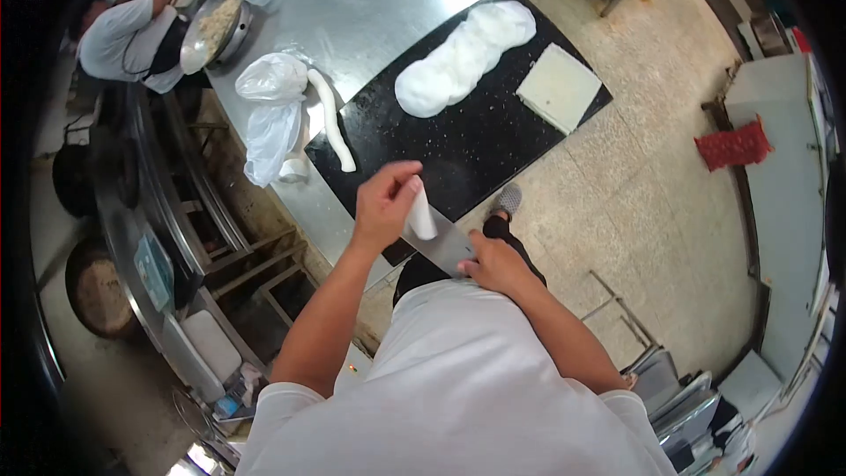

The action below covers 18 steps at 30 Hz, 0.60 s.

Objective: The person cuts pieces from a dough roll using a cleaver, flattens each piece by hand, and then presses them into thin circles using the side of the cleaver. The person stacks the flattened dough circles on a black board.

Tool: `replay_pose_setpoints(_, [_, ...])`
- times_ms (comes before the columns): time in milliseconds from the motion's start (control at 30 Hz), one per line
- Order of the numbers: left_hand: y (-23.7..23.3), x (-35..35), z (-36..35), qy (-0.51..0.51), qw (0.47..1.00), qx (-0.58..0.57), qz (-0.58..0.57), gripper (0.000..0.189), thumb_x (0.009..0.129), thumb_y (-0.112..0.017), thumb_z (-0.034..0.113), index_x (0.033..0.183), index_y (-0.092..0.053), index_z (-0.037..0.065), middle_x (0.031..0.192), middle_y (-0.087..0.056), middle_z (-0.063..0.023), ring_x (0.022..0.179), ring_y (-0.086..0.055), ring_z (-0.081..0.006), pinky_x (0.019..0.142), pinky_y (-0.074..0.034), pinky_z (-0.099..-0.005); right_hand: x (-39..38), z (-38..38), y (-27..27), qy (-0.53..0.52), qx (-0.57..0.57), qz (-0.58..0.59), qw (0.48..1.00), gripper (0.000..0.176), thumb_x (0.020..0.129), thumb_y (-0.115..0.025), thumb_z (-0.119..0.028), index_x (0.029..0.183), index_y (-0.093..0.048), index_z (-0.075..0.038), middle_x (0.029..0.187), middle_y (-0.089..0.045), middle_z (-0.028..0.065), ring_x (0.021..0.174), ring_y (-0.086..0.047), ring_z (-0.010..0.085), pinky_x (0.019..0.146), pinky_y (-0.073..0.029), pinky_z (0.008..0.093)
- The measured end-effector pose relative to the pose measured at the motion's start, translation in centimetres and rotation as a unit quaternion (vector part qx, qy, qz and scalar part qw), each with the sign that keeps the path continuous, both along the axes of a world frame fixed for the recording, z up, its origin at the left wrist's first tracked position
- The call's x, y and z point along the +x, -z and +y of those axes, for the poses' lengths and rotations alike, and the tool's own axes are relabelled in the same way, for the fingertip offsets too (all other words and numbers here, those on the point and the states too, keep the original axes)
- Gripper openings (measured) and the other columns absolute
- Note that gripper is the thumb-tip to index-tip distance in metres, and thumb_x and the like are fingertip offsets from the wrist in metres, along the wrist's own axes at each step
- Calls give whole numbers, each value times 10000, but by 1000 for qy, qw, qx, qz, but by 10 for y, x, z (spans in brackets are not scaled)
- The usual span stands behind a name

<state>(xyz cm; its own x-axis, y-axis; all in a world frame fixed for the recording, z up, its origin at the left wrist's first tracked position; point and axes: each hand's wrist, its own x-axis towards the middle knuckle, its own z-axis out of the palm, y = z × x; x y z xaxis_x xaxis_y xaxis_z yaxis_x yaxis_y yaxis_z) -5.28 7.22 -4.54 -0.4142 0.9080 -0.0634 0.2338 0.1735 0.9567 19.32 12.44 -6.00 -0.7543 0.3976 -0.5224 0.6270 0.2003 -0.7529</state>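
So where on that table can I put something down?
Black board: between the long roll, puffy white pile and square stack. Metal table: the shiny part past the roll, beside the board. It's crowded around the plastic bags and near the left hand, right hand and blade.

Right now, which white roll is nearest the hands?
The short roll over the blade, touching the left hand; the long curved roll lies beside the plastic bag.

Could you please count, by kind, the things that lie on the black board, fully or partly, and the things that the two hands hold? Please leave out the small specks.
Long white rope: 1
Lumpy white mass: 1
Square pale stack: 1
Short white piece, left hand: 1
Wide metal blade, right hand: 1
Total: 5
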Motion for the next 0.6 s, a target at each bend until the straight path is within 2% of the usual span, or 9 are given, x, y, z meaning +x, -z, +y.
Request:
replay_pose_setpoints(133, [-17, -31, 63, -165, 982, -16, -90, 331, 1035, -603, 110, 1357, -617, 36, 1047, -663, -38, 908, -610, -91, 729, -521, -248, 53, 33, 4, 3, -8, -2, 1000, 479, 878, -756, -236, 1216, -577, 52, 972, -724, 285, 953, -709, 464, 822, -551, 530])
replay_pose_setpoints(200, [-18, -46, 90, -189, 970, -46, -143, 405, 1046, -584, 123, 1440, -548, 38, 1099, -652, -48, 953, -616, -114, 819, -533, -260, 74, 50, -4, 84, 6, -17, 996, 402, 873, -767, -238, 1142, -614, 19, 982, -720, 291, 922, -714, 453, 788, -561, 485])
replay_pose_setpoints(233, [-12, -52, 97, -211, 967, -48, -134, 531, 1025, -618, 156, 1519, -462, 43, 1217, -633, -108, 1041, -632, -204, 948, -532, -333, 80, 59, -12, 79, 8, -13, 997, 402, 873, -767, -238, 1142, -614, 19, 982, -720, 291, 922, -714, 453, 788, -561, 485])
replay_pose_setpoints(267, [-6, -55, 93, -215, 967, -43, -131, 531, 1025, -618, 156, 1519, -462, 43, 1217, -633, -108, 1041, -632, -204, 948, -532, -333, 86, 69, -21, 104, 25, 22, 994, 381, 895, -757, -239, 1129, -614, 25, 967, -728, 271, 869, -726, 414, 759, -563, 453])
replay_pose_setpoints(367, [17, -80, 68, -159, 954, -14, 254, 711, 923, -754, 295, 1499, -457, 2, 1314, -579, -226, 1254, -550, -404, 1101, -435, -482, 89, 99, -51, 176, 46, 115, 977, 324, 947, -725, -242, 1079, -614, 32, 892, -725, 198, 751, -711, 301, 687, -551, 383])
replay_pose_setpoints(467, [10, -68, 21, -200, 902, -42, 380, 661, 875, -809, 328, 1380, -538, -2, 1278, -578, -224, 1241, -544, -412, 1072, -445, -485, 77, 122, -39, 328, -7, 260, 908, 278, 1023, -661, -257, 1029, -606, 15, 772, -642, 52, 647, -587, 114, 584, -494, 297])
replay_pose_setpoints(500, [12, -65, 8, -202, 901, -42, 381, 661, 875, -809, 328, 1380, -538, -2, 1278, -578, -224, 1241, -544, -412, 1072, -445, -485, 60, 127, -32, 385, -28, 316, 867, 247, 1038, -633, -264, 1050, -578, -24, 763, -590, 31, 604, -552, 105, 545, -471, 278])
replay_pose_setpoints(533, [17, -62, -4, -239, 894, -97, 365, 601, 854, -831, 330, 1285, -570, 3, 1227, -590, -215, 1199, -559, -407, 1038, -459, -481, 47, 135, -18, 384, -28, 317, 867, 247, 1038, -633, -264, 1050, -578, -24, 763, -590, 31, 604, -552, 105, 545, -471, 278])
replay_pose_setpoints(600, [26, -63, -19, -276, 885, -150, 345, 544, 832, -852, 333, 1190, -603, 8, 1176, -601, -206, 1158, -574, -402, 1004, -472, -477, 29, 147, 7, 518, -163, 253, 801, 226, 1054, -591, -265, 1094, -544, -48, 770, -569, 30, 586, -552, 118, 533, -480, 276])
